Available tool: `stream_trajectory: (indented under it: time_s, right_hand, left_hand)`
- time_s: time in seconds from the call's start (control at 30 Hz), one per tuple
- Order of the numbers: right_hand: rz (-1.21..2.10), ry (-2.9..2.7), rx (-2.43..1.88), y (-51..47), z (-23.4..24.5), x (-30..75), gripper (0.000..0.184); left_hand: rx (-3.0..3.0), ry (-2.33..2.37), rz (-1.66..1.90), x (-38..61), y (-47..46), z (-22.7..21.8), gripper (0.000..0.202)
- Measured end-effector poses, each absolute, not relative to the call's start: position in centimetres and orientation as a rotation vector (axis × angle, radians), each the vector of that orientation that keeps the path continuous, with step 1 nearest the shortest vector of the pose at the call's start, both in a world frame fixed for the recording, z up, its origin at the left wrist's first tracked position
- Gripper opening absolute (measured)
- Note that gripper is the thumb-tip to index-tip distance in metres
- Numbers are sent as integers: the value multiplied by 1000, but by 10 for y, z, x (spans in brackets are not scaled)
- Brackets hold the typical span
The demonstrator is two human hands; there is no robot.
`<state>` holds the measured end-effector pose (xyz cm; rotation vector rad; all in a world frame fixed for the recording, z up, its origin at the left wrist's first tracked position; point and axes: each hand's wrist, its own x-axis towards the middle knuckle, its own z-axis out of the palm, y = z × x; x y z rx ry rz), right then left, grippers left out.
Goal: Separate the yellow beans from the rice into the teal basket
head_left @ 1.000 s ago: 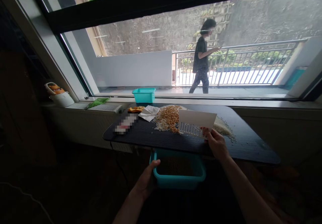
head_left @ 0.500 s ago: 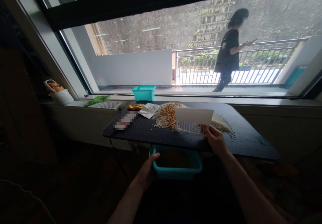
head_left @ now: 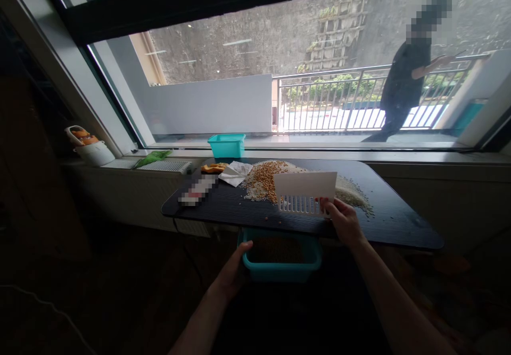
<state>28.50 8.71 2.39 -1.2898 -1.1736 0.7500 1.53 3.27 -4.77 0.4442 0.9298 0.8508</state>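
Note:
Pinched in my right hand [head_left: 344,219] is a white slotted card [head_left: 305,184], a comb-like piece with a row of slits along its lower part. It stands tilted over the dark table [head_left: 223,206], in front of a heap of orange-brown kernels [head_left: 266,179] mixed with pale rice-like grains [head_left: 351,191]. Below the table's front edge, my left hand [head_left: 233,270] grips the left rim of a turquoise tub [head_left: 281,272]. Brownish kernels lie in that tub, in shadow. Two loose kernels rest near the table's front edge.
A second turquoise tub [head_left: 227,146] stands at the window side. White paper [head_left: 236,173], a yellow-orange item [head_left: 214,168] and a blurred flat object [head_left: 198,190] lie on the table's left. A white pot [head_left: 95,153] sits on the left sill. Outside the window walks a person [head_left: 407,78].
My right hand has moved the slotted card slightly left and toward me, and loose kernels now show near the table's front edge. My left hand keeps its hold. The person outside has walked right.

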Motion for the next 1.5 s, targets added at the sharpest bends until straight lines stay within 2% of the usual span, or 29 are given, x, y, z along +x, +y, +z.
stream_trajectory:
  time_s: [0.23,0.37,0.47,0.67,0.97,1.17,1.5]
  right_hand:
    - [927,-1266,-1199,85,24,291,28]
    - [865,-1316,-1156,90,25,282,28]
    - [822,-1400,-1156,92,26,263,35]
    - [928,-1556,-1125,92,29,242,36]
    - [532,-1081,-1271,102,21,275,39]
    - [471,-1200,-1289,98,20,272,46]
    - [476,-1266,-1277,95,22,270,44]
  left_hand:
    - [460,942,828,10,34,-48,57]
    - [461,947,836,6,33,-48,58]
    - [462,961,847,3,32,-47,57]
    - [452,965,864,-2,30,-44,56]
    - [472,950,871,2,32,-51,54]
    - [492,941,866,8,32,-49,54]
    - [493,961,876,8,29,-44,56]
